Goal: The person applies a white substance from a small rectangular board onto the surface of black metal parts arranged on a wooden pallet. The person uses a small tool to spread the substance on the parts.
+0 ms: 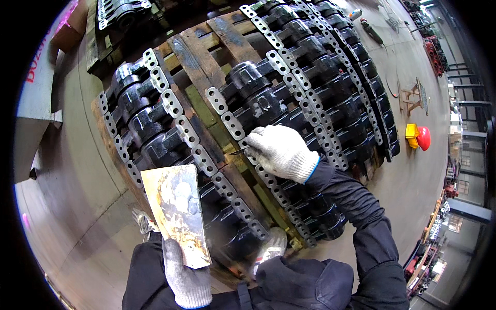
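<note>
My left hand (187,279), in a white knit glove, is closed on the lower end of a worn rectangular board or book (176,212), its pale face smeared yellow and black. Farther right, my gloved right hand (284,152) pinches a thin dark pointed tool (238,151); its kind is too small to make out. The tip lies beside a silver pad with round holes (233,125) on a row of glossy black metal track links (257,101). A second black row (147,116) runs to the left, also edged with bare drilled pads.
Beneath the rows is a wooden pallet (195,59) with gaps between its slats. My shoe (272,247) stands between the rows. More parts sit on a pallet at upper left, near a brown box (71,26). Rightward on the floor are a red rounded object (423,138) and a wooden stand (413,98).
</note>
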Tool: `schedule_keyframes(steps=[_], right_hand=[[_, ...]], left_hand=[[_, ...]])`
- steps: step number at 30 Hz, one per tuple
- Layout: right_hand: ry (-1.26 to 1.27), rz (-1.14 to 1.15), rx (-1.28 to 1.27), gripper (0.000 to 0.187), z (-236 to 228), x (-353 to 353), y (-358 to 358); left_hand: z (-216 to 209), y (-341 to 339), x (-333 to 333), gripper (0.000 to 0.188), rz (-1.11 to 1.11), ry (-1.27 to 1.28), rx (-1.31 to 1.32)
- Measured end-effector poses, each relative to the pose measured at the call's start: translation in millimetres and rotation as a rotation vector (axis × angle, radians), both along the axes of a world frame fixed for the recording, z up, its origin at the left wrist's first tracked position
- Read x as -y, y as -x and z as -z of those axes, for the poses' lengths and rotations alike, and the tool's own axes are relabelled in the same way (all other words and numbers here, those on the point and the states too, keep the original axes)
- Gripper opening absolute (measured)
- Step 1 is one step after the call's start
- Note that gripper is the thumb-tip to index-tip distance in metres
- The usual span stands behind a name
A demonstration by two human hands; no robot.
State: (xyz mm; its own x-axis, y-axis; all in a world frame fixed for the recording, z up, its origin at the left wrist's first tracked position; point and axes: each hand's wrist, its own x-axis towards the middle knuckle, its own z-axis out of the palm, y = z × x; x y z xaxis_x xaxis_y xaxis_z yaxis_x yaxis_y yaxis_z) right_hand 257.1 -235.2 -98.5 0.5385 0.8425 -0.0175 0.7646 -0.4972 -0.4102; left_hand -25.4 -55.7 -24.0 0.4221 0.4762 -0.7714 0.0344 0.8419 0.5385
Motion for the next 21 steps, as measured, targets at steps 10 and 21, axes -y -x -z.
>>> schedule_keyframes(steps=[10,21], right_hand=[[-0.661,0.525,-0.419,0.023,-12.7,29.0,41.1],[-0.675,0.633,-0.57,0.021,-3.9,25.4,86.6]], left_hand=[[7.2,-1.9,0.1,0.052,0.07,-0.084,0.026],[10.9,-26.6,4.0,0.061,0.204,-0.187,0.169]])
